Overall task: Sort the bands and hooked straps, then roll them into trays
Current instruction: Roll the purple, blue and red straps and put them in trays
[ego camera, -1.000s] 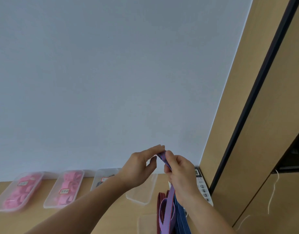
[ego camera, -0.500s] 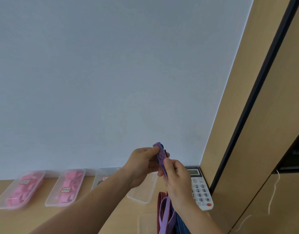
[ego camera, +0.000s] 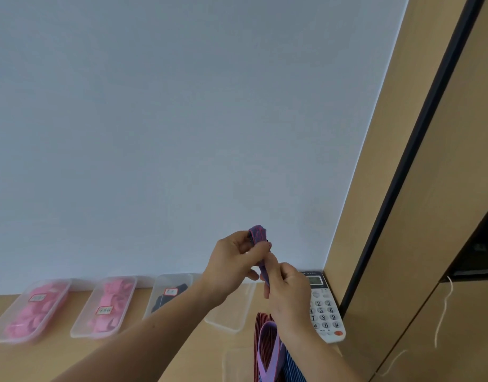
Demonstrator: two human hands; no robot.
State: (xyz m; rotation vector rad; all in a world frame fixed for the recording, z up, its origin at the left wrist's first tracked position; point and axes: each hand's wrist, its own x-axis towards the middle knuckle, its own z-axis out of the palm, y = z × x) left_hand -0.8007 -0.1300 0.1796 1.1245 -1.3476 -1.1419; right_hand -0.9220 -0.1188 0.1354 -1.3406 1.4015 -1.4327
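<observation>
2 hands [ego camera: 231,260] [ego camera: 289,288] on purple band [ego camera: 258,233], midair

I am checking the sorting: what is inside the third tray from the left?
Inside the third tray lie dark pieces and a red-edged label. The left forearm covers its near end, so the rest is hidden.

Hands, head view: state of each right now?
Left hand: pinching the rolled end of the purple band.
Right hand: gripping the same band just below the roll.
</observation>
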